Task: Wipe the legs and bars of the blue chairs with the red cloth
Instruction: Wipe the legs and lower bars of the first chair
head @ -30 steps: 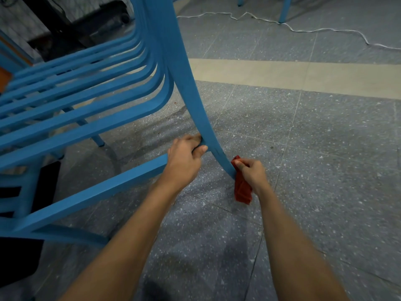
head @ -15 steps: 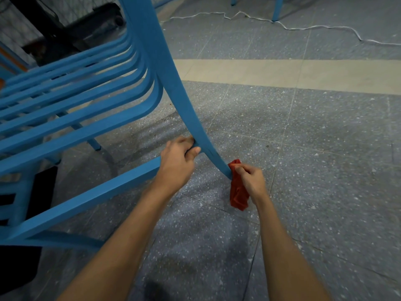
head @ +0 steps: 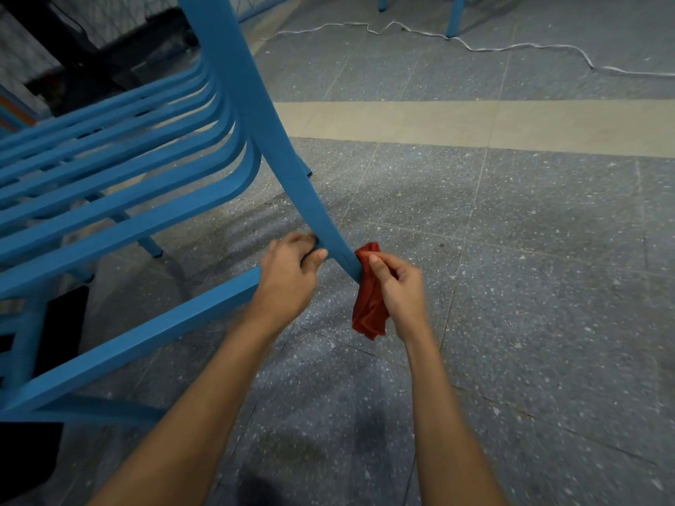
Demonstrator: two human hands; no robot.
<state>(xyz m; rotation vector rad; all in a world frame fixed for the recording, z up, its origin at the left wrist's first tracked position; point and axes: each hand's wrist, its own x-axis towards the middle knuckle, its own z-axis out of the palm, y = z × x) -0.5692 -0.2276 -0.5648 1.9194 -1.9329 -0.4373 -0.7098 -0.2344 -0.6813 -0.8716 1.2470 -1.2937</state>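
Over the grey speckled floor (head: 529, 250), the right hand (head: 400, 290) pinches the red cloth (head: 369, 312) against the lower end of the blue chair leg (head: 281, 155). The left hand (head: 292, 275) grips that leg just beside it. From both hands the leg runs away, up and to the left.

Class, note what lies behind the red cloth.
The red cloth, in the right hand, covers the blue leg at its lower end; grey floor shows around it. The foot is hidden.
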